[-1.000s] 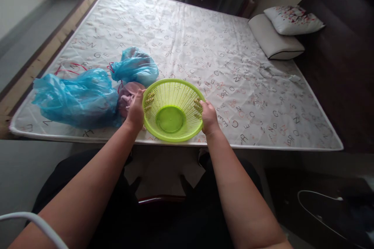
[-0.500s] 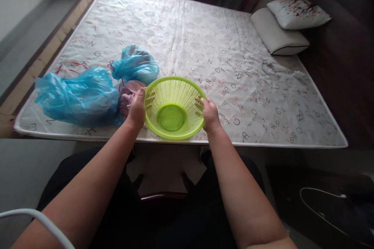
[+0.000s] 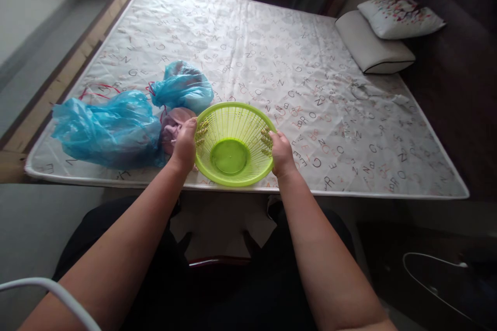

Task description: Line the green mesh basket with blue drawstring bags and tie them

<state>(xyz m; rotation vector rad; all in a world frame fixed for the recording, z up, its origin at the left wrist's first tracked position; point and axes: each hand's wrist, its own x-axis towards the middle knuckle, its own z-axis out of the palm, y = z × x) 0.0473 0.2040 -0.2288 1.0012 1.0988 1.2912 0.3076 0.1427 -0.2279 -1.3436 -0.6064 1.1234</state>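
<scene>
Between my two hands is a round, lime-green plastic basket [image 3: 230,156] with slotted sides and a solid base; nothing lies in it. My left hand [image 3: 185,144] grips its left rim, thumb on top and fingers showing through the slots. On the opposite rim, my right hand [image 3: 281,151] holds on in the same way. Partly hidden behind my left hand is a bunched pink cloth [image 3: 171,126]. Two blue plastic bags with red ties lie at the left, a larger bag [image 3: 108,129] and a smaller bag [image 3: 184,85] farther back.
Under everything is a bare mattress [image 3: 264,41] printed with letters. A white pillow [image 3: 373,44] and a patterned cushion [image 3: 402,19] rest at its far right. The wooden bed frame [image 3: 77,59] runs along the left. A white cable [image 3: 50,285] crosses the lower left.
The whole view has shifted slightly, so everything sits a little farther right. My grip on the basket and the things on the mattress look the same.
</scene>
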